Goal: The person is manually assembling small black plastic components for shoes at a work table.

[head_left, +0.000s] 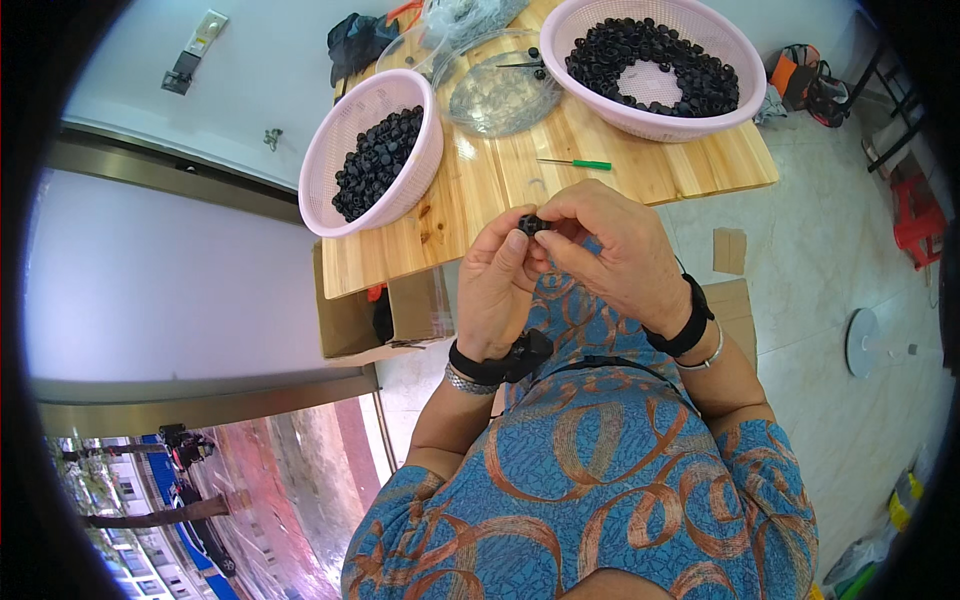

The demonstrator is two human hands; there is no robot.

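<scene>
Between the fingertips of both hands is a small round black plastic part [532, 225], just in front of the table's near edge. My left hand [500, 270] pinches it from the left with thumb and fingers. From the right, my right hand [615, 250] grips it with thumb and forefinger, the other fingers curled. A pink basket [318, 150] on the left of the table holds many similar black parts [378, 165]. Another, larger pink basket [690, 128] at the far right also holds black parts [640, 55], with a bare patch in the middle of its floor.
On the wooden table [480, 200] lies a thin screwdriver [590, 164] with a green handle. Behind it are a clear round tray [500, 100] with a few black pieces, plastic bags [465, 20] and a black bag [358, 45]. A cardboard box [415, 310] stands under the table's left side.
</scene>
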